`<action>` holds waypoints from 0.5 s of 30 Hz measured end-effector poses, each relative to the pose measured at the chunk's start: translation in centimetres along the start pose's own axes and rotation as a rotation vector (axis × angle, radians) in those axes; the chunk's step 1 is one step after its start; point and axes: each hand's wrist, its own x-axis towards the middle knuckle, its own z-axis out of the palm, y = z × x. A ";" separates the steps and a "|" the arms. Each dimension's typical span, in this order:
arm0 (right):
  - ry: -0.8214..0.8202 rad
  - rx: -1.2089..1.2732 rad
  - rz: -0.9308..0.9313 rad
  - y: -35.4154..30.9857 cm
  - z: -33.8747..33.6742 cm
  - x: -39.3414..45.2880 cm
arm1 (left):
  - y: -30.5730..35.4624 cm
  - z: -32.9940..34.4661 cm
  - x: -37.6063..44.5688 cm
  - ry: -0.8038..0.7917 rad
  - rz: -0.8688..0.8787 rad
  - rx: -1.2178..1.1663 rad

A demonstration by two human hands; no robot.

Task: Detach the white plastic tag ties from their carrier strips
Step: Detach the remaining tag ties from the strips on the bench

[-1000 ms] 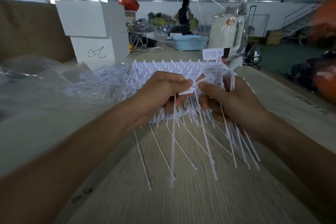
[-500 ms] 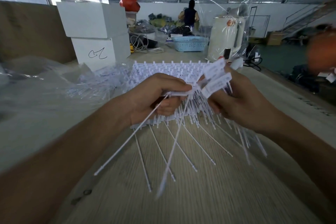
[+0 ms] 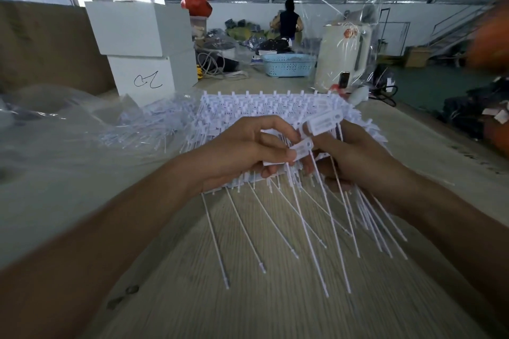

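Note:
A stack of white carrier strips (image 3: 264, 107) full of tag ties lies on the wooden table (image 3: 248, 297) in front of me. My left hand (image 3: 242, 151) grips a strip of ties, thumb pressing on a tag head (image 3: 301, 147). My right hand (image 3: 355, 157) holds a bundle of loose tag ties (image 3: 325, 121); their flat heads stick up above its fingers and their long thin tails (image 3: 366, 217) hang down toward the table. Other tails (image 3: 248, 231) fan out below the left hand.
A heap of loose ties on clear plastic bags (image 3: 143, 126) lies at the left. Two stacked white boxes (image 3: 137, 47) stand behind it. A blue basket (image 3: 287, 64) and a bagged white appliance (image 3: 344, 55) sit at the back, where a person (image 3: 287, 19) stands.
The tails that swung out to the left half a second ago hang straight down again. My right hand has dropped slightly, still holding its bundle, and my left thumb now presses a tag head.

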 end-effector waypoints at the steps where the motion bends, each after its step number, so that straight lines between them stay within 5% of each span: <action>1: 0.011 0.027 0.008 0.0 0.0 0.0 | 0.0 0.0 0.1 0.039 -0.014 0.003; 6: -0.021 -0.067 -0.083 0.2 0.2 -0.1 | 0.0 -0.2 0.4 0.144 0.002 -0.031; 15: -0.095 0.056 -0.172 -0.7 -0.1 -0.5 | -0.5 -0.3 0.3 0.063 0.059 0.031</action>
